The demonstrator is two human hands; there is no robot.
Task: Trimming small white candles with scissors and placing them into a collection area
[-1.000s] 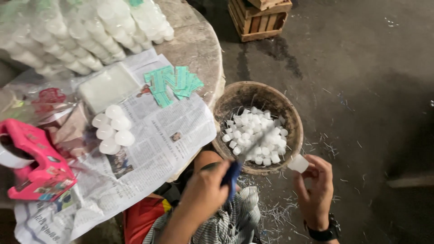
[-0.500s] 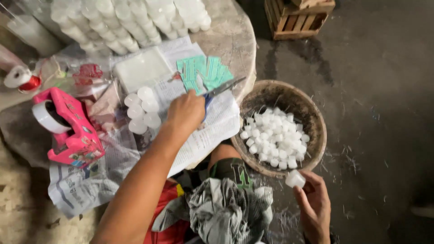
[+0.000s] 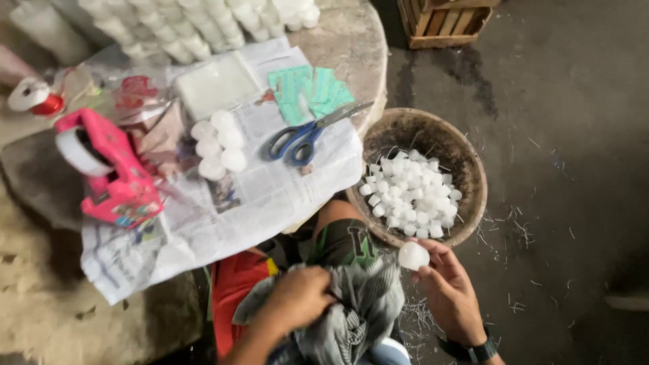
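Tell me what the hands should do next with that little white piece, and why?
Probably bring the white piece over to the grey cloth and rub it. The right hand pinches the piece just beside the basket of similar white pieces, the left hand grips the cloth on the lap, and the scissors lie on the newspaper.

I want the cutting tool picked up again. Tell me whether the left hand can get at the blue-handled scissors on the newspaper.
Probably yes. The scissors lie uncovered on the newspaper, nothing on top, handles toward the person. The left hand rests on the grey cloth in the lap, holding no tool.
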